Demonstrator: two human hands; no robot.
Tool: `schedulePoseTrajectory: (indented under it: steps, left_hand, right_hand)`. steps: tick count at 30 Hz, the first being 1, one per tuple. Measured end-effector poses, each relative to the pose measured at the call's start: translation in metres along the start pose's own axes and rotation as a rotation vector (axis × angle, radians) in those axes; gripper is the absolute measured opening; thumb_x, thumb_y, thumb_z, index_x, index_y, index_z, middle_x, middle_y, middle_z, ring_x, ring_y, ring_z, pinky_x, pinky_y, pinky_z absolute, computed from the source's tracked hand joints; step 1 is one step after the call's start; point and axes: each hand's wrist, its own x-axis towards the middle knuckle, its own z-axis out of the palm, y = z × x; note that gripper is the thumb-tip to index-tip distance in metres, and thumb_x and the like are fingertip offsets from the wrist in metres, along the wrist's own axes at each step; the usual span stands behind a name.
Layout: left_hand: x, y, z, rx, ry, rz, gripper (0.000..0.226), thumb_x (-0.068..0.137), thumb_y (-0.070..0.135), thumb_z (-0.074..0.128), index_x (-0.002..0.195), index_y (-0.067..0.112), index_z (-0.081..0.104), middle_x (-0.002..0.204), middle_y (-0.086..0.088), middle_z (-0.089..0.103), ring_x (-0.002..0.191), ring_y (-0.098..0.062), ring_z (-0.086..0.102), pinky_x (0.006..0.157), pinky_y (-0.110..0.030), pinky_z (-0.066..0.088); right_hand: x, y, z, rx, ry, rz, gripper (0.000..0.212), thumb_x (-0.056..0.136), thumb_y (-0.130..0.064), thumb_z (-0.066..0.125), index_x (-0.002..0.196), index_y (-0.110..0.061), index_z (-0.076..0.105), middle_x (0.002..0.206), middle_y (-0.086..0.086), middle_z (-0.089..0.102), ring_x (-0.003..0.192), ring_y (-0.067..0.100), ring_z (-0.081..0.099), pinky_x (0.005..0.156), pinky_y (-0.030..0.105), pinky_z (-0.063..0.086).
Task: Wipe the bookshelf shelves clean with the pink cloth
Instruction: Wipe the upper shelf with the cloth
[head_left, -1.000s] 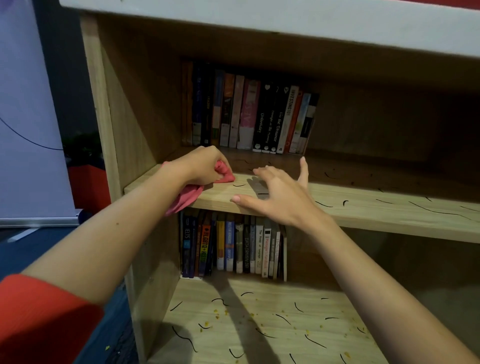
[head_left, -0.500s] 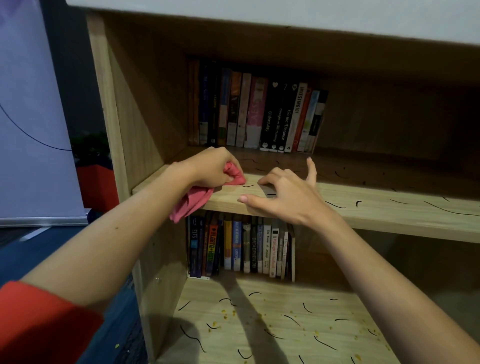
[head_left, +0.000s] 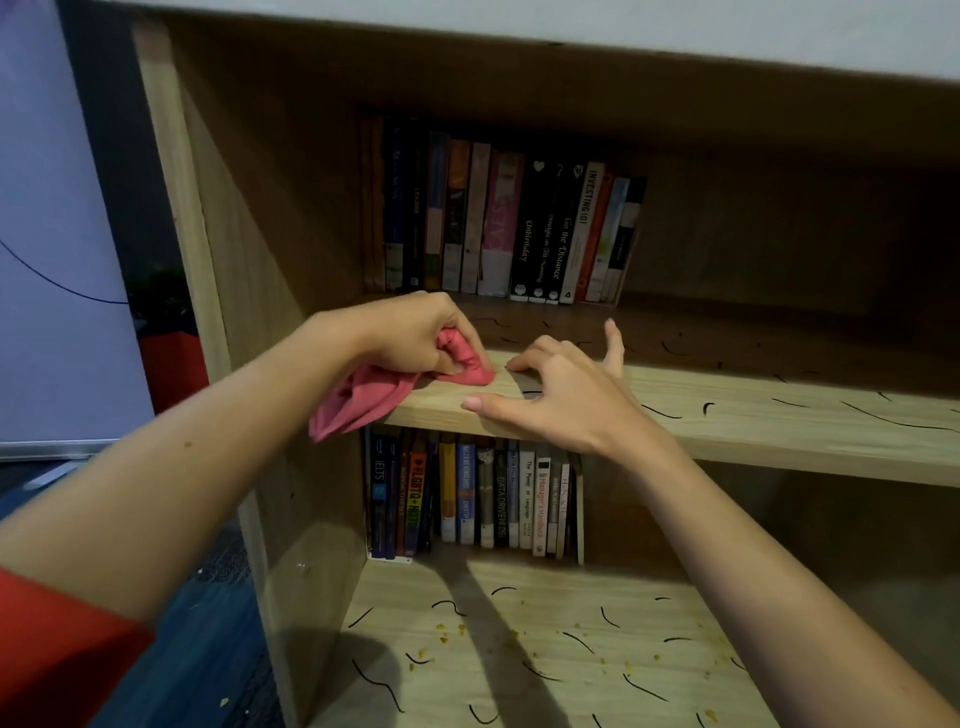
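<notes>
A wooden bookshelf fills the view. My left hand (head_left: 410, 332) is shut on the pink cloth (head_left: 363, 397), pressing its bunched end onto the left front of the middle shelf (head_left: 779, 421); the rest of the cloth hangs over the shelf edge. Just right of it, my right hand (head_left: 558, 395) rests on the same shelf with fingers spread and curled, thumb along the front edge, holding nothing. Black squiggly marks are scattered over the middle shelf right of my hands. The lower shelf (head_left: 545, 649) carries black marks and yellow crumbs.
A row of upright books (head_left: 504, 228) stands at the back of the middle shelf, another row of books (head_left: 478, 499) at the back of the lower shelf. The shelf's left side panel (head_left: 234, 291) is close to my left hand. Dark blue floor (head_left: 197, 665) lies left.
My left hand has slid the cloth rightward along the shelf front, closer to my right hand. My right hand's fingers have curled in slightly. The view has moved closer.
</notes>
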Motion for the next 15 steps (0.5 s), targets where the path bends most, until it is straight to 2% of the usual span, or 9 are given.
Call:
schedulePoseTrajectory:
  steps: [4,11,15]
  left_hand:
    - [-0.007,0.0,-0.013,-0.02,-0.103,-0.02,0.034,0.085,0.009,0.064,0.098,0.041,0.068,0.111,0.016,0.065,0.1,-0.006,0.06,0.096,-0.03,0.046]
    - [0.025,0.009,0.008,0.022,0.067,-0.032,0.033,0.087,0.007,0.061,0.115,0.024,0.065,0.112,0.005,0.067,0.098,-0.005,0.059,0.095,-0.027,0.047]
    - [0.011,0.007,-0.003,0.03,-0.047,-0.034,0.033,0.086,0.008,0.062,0.105,0.035,0.067,0.112,0.011,0.064,0.098,-0.006,0.059,0.092,-0.028,0.047]
  right_hand:
    - [0.0,0.001,0.0,0.022,-0.009,0.017,0.087,0.068,-0.086,0.031,0.112,-0.018,0.064,0.123,-0.01,0.054,0.12,0.008,0.045,0.11,0.054,-0.015]
    - [-0.001,0.0,-0.002,0.042,-0.018,0.002,0.081,0.071,-0.083,0.035,0.123,-0.025,0.059,0.127,-0.004,0.053,0.124,0.011,0.043,0.109,0.053,-0.015]
    - [-0.001,0.002,-0.001,0.035,-0.028,0.006,0.085,0.07,-0.084,0.033,0.111,-0.017,0.065,0.128,-0.008,0.053,0.123,0.008,0.044,0.11,0.053,-0.015]
